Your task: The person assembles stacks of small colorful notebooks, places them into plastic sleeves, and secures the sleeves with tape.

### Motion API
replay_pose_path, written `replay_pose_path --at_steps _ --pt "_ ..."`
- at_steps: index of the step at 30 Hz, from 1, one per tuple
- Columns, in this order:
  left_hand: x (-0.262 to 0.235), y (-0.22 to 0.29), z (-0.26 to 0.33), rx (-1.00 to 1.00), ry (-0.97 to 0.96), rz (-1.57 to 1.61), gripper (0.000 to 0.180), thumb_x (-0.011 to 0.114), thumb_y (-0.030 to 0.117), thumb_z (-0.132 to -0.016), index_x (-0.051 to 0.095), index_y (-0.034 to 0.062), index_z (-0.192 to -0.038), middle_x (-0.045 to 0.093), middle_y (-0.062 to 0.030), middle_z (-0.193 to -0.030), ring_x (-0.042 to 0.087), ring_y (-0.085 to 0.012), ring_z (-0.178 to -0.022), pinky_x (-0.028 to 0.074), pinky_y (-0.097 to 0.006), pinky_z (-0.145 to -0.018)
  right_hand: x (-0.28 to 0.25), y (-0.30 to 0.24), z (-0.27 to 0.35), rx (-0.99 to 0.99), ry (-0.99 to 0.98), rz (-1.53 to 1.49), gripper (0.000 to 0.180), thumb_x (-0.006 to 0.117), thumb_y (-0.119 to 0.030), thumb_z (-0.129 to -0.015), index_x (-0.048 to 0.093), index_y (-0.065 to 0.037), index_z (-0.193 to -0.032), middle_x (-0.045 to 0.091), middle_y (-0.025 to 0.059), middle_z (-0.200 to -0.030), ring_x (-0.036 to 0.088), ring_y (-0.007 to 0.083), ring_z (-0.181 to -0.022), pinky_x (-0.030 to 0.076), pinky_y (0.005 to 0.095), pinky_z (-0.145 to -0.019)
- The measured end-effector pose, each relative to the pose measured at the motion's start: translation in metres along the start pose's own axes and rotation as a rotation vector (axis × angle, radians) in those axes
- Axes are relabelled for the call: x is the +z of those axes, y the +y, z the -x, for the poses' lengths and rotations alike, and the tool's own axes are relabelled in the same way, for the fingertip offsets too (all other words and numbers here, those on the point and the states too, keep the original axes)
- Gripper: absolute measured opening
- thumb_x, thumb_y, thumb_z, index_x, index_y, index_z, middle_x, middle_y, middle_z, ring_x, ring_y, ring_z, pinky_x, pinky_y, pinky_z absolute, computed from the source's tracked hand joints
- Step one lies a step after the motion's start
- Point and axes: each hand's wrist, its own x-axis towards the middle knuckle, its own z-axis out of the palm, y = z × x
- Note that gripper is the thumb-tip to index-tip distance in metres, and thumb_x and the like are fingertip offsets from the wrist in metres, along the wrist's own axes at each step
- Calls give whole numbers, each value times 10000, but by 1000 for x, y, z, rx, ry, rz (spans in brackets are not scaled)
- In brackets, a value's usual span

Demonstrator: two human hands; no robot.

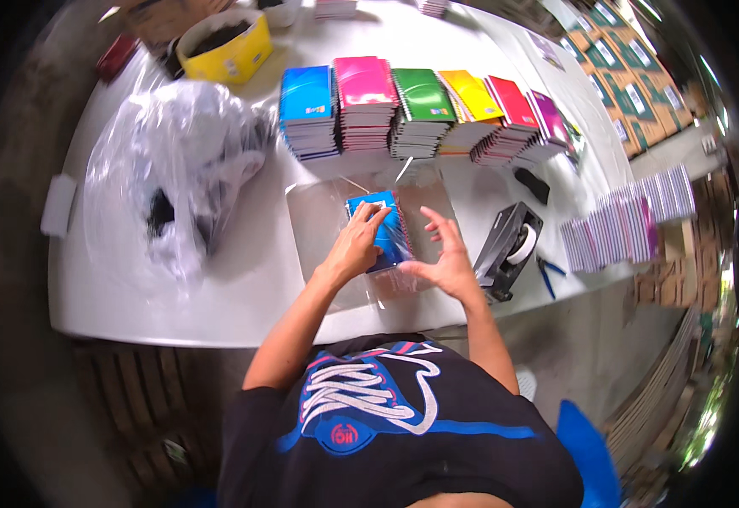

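Observation:
A small stack of blue-covered spiral notebooks (384, 222) lies on a clear plastic sheet (318, 216) on the white table (242, 288). My left hand (357, 245) rests flat on top of the stack, pressing it down. My right hand (445, 254) hovers just right of the stack with fingers spread, touching the plastic sheet's edge near the stack and holding nothing firmly.
Behind stand stacks of notebooks: blue (308, 110), pink (365, 97), green (422, 106), yellow (469, 106), red (509, 118), purple (547, 127). A black tape dispenser (509, 250) and blue-handled pliers (549, 273) lie right. A crumpled plastic bag (179, 161) and yellow tub (225, 46) sit left.

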Motion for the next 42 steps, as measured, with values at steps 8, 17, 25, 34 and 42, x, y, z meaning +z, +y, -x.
replay_pose_path --at_steps 8,17,25,34,42 --pt "4 -5 3 14 33 20 684 703 -65 -597 483 48 -1235 471 -134 -1256 423 -331 -1211 392 -387 -1008 -9 12 -3 -298 -1089 -200 262 659 -84 -828 640 -64 -1089 650 92 -914 617 151 -856 488 296 -752" --pt "6 -3 3 69 60 21 676 732 -40 -564 513 55 -1196 501 -98 -1216 415 -326 -1224 355 -391 -1053 26 56 -174 -144 -512 -197 675 737 -57 -718 451 -111 -1327 581 117 -1182 544 202 -1063 439 327 -915" --pt "3 -1 7 -101 -95 106 648 709 -6 -644 504 100 -1249 473 -82 -1307 398 -276 -1268 306 -408 -1106 10 -2 -127 -660 -1050 340 724 566 129 -632 485 -157 -1293 447 113 -1340 478 293 -1197 466 393 -891" --pt "14 -5 32 -363 138 -92 761 769 347 -677 426 307 -1355 381 83 -1423 161 -255 -1413 152 -755 -979 12 48 -136 -617 -856 49 156 738 58 -626 695 -43 -738 612 52 -802 620 152 -733 522 283 -667" --pt "15 -3 19 -436 -67 -27 912 740 595 -614 344 372 -1405 178 126 -1522 23 -385 -1409 47 -820 -918 19 58 -133 -454 -879 -197 195 744 85 -623 721 -37 -774 614 46 -788 616 134 -732 536 257 -650"
